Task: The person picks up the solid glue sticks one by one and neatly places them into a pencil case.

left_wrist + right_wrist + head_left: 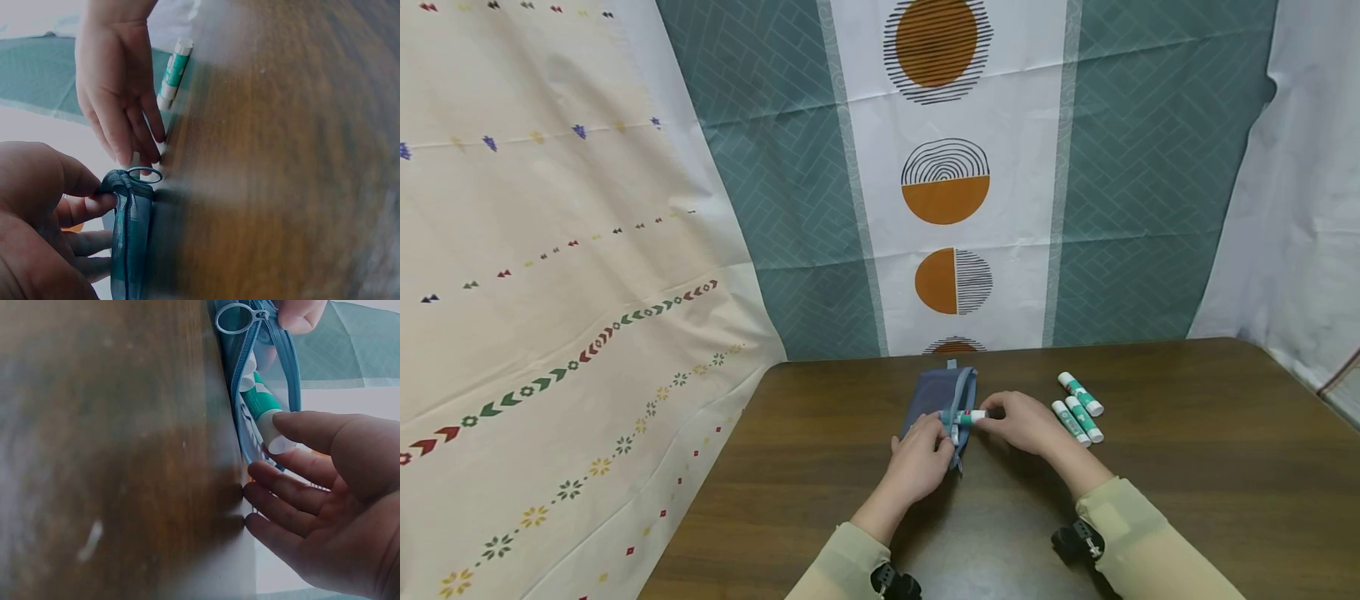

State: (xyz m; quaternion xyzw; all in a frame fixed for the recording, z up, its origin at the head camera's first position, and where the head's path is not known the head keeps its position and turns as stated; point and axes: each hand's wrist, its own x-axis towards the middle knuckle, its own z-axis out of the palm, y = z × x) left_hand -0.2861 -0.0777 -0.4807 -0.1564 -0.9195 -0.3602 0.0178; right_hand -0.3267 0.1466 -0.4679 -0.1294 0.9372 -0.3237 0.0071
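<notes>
On the counter [775, 500], the left hand [917, 460] pinches an unzipped blue pouch [929, 392], apparently to steady its edge. The right hand [1021, 421] has its grip on a glue stick [262, 400] by the white end, leaving the rest free in the pouch's opening; three more sticks [1085, 420] lie nearby.

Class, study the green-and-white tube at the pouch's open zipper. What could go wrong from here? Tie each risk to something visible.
1. The right grip pinches the tube by one white end, so it might slip before going fully in.
2. White items inside the pouch could block it, or the zipper edge could snag it.
3. The three loose tubes on the table are round and might roll if bumped.
</notes>
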